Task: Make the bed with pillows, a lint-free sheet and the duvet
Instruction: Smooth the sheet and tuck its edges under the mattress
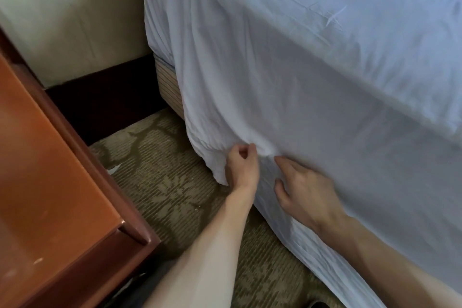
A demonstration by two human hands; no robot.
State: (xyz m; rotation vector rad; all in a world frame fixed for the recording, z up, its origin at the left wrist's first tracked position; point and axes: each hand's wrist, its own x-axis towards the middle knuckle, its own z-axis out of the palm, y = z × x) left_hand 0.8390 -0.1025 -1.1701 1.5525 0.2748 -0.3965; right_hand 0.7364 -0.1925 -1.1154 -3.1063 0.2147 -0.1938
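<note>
Sheet [300,70] corner at 6 o'clock: pinched in left hand [241,166], pressed by spread right hand [308,195]; probably best pulled taut before tucking, avoiding bunched folds.

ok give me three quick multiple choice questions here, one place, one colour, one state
1. Where is the wooden cabinet? A on the bed B left of the bed C right of the bed
2. What colour is the sheet? A red B white C green
3. What is the left hand doing? A pinching the sheet B resting on the cabinet C hanging open
Answers: 1 B, it fills the picture's left side. 2 B, white all over. 3 A, its fingers pinch a fold low on the bed's side.
</note>
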